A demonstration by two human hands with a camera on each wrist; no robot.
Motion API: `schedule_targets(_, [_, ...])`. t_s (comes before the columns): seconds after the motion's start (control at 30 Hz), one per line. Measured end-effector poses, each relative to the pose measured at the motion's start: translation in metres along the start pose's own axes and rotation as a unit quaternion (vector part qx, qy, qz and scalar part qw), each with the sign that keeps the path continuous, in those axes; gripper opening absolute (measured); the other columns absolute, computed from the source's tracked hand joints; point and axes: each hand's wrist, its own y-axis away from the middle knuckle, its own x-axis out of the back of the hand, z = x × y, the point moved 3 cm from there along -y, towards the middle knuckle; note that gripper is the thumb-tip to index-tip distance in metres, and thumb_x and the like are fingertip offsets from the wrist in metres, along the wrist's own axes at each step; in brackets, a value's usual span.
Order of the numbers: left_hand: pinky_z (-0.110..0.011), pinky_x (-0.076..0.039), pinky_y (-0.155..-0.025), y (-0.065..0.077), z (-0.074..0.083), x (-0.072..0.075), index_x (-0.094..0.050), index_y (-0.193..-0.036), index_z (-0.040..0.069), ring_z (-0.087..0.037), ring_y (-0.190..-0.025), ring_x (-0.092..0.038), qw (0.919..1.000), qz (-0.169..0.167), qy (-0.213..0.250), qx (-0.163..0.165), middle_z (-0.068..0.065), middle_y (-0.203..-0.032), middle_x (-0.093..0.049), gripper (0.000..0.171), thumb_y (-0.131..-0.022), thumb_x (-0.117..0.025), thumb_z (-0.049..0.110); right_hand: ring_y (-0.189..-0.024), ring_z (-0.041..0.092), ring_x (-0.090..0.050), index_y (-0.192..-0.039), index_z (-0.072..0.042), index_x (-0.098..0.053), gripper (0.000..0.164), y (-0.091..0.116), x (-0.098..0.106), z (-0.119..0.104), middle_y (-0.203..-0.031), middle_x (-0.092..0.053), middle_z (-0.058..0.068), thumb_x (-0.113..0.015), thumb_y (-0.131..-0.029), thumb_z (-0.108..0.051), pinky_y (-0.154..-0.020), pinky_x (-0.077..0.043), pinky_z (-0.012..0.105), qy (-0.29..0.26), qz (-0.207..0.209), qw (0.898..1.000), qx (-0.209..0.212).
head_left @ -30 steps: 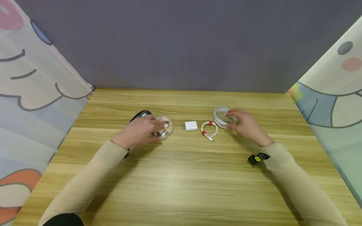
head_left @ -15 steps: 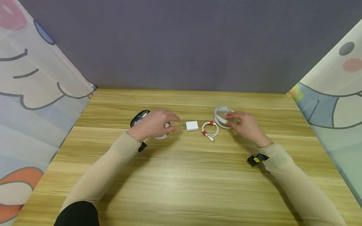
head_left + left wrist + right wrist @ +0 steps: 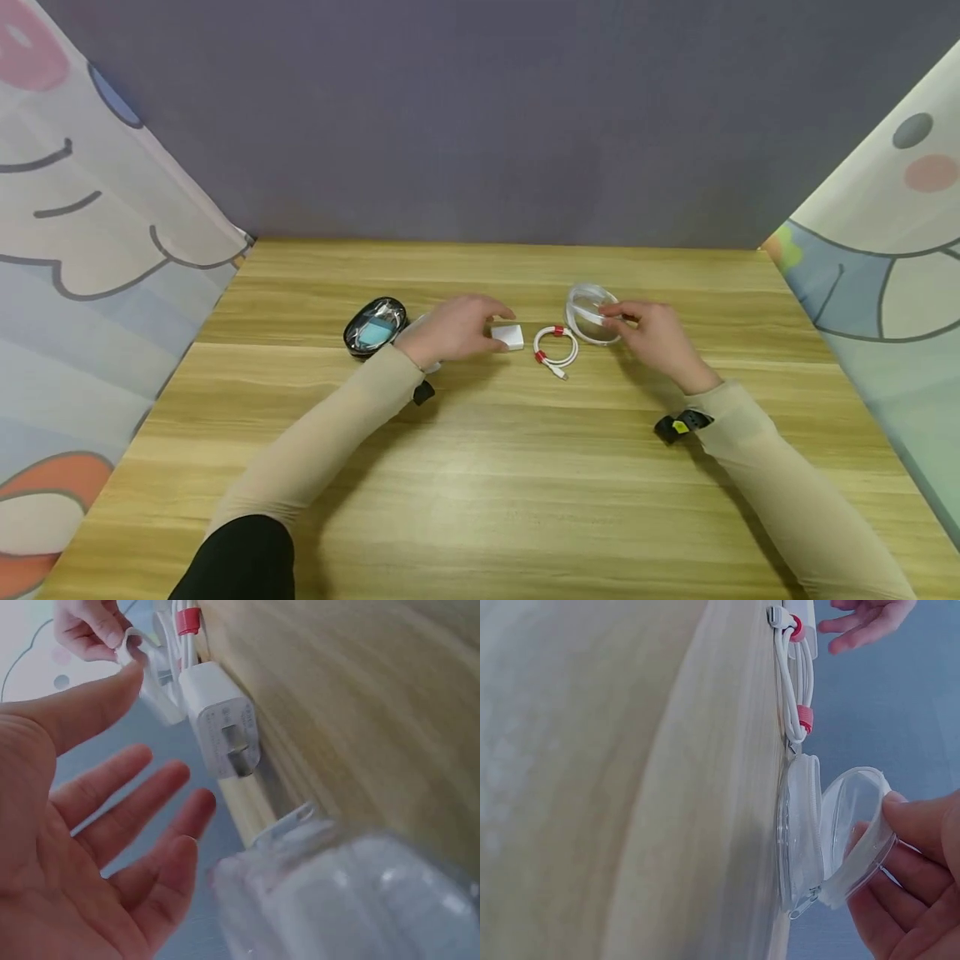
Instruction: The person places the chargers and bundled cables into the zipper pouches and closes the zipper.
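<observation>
My left hand (image 3: 459, 328) is at the white wall charger (image 3: 508, 337). In the left wrist view its fingers are apart and the charger (image 3: 225, 724), prongs showing, stands just beyond them. My right hand (image 3: 662, 343) pinches the raised lid (image 3: 870, 844) of a clear round zip pouch (image 3: 579, 327). The pouch's base (image 3: 802, 825) rests on the table, unzipped, with nothing seen inside. Between charger and pouch lies a coiled white cable (image 3: 560, 372) with red ties.
At the left, a black oval case (image 3: 348, 340) holds a cable and a light blue piece. Another clear pouch (image 3: 360, 900) is mostly hidden beneath my left arm in the head view. A grey panel (image 3: 480, 125) stands along the back edge of the wooden table (image 3: 480, 483).
My left hand has moved right, from the filled clear pouch to the charger, uncovering the black case. My right hand stays at the round pouch's lid.
</observation>
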Motion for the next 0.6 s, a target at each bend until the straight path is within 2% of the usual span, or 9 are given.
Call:
schedule_targets(0.13, [-0.034,-0.049,-0.084,-0.005,-0.002,-0.007,-0.067,-0.129,0.020,-0.012,-0.096,-0.063,0.9992,-0.021,0.015,0.030,0.002,-0.117,-0.069,0.052,-0.081,-0.084,0.033,-0.096,0.041,-0.069,-0.102,0.003,-0.075,0.014,0.001,-0.001,0.000,-0.104,-0.073,0.020,-0.073,-0.089,-0.002,-0.081,-0.055,0.053,-0.013,0.005,1.000,-0.002])
schedule_targets(0.3, [-0.034,-0.048,-0.087,-0.007,-0.003,-0.011,-0.068,-0.127,0.018,-0.014,-0.097,-0.061,0.9988,-0.030,0.013,0.036,0.001,-0.118,-0.070,0.053,-0.078,-0.086,0.027,-0.095,0.038,-0.070,-0.101,0.002,-0.076,0.014,0.001,-0.001,0.000,-0.104,-0.073,0.020,-0.074,-0.088,-0.001,-0.079,-0.056,0.052,-0.016,0.027,1.000,-0.001])
schedule_targets(0.47, [-0.034,-0.047,-0.090,-0.007,-0.004,-0.014,-0.069,-0.127,0.016,-0.015,-0.101,-0.061,0.9983,-0.034,0.013,0.045,0.000,-0.117,-0.070,0.050,-0.080,-0.085,0.024,-0.094,0.036,-0.070,-0.102,0.001,-0.076,0.014,0.001,0.000,0.002,-0.103,-0.073,0.019,-0.073,-0.089,-0.001,-0.078,-0.055,0.052,-0.027,0.041,0.999,-0.006])
schedule_targets(0.6, [-0.034,-0.047,-0.091,-0.010,-0.005,-0.014,-0.069,-0.126,0.014,-0.015,-0.101,-0.061,0.9980,-0.030,0.021,0.052,-0.001,-0.116,-0.070,0.048,-0.081,-0.084,0.023,-0.097,0.036,-0.069,-0.103,0.002,-0.076,0.015,0.000,0.002,0.002,-0.104,-0.073,0.019,-0.073,-0.088,0.000,-0.082,-0.054,0.052,-0.045,0.049,0.998,-0.009])
